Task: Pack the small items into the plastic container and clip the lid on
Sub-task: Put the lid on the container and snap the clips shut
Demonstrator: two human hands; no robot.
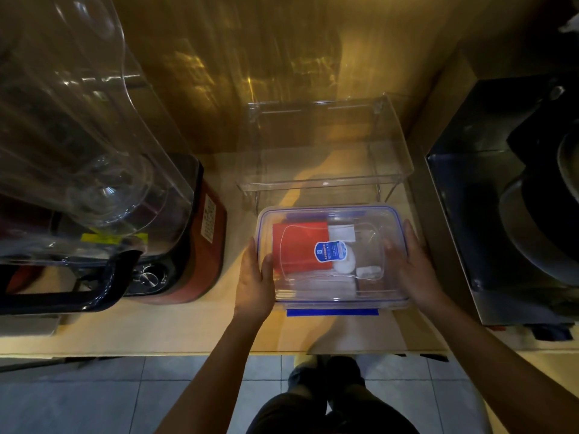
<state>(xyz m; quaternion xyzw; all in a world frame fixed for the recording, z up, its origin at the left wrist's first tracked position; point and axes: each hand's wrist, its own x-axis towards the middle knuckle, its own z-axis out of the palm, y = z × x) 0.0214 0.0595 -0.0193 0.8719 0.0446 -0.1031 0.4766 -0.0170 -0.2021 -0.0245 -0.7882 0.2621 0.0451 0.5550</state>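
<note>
Dim yellow light falls on a pale wooden table point(194, 327) set against a glossy tan wall, seen from the head camera looking down past the person's dark trousers to a tiled floor. At the middle of the table sits the plastic container point(332, 256), a clear rectangular box with its clear lid point(369, 214) on top, the lid edged with a thin blue seal line and bearing a blue and white oval sticker point(331, 251). Through the lid show a red flat item point(297, 249), a white round item point(344, 264) and small white pieces beside it. A blue clip point(332, 312) runs along the near edge. The left hand point(255, 277) presses flat against the container's left side, thumb on the lid; the right hand point(410, 264) lies against the right side, both grips narrow, holding the box between them. Behind it stands a clear acrylic stand point(326, 145); a blender point(94, 183) is at left, a dark metal appliance point(507, 198) at right.
</note>
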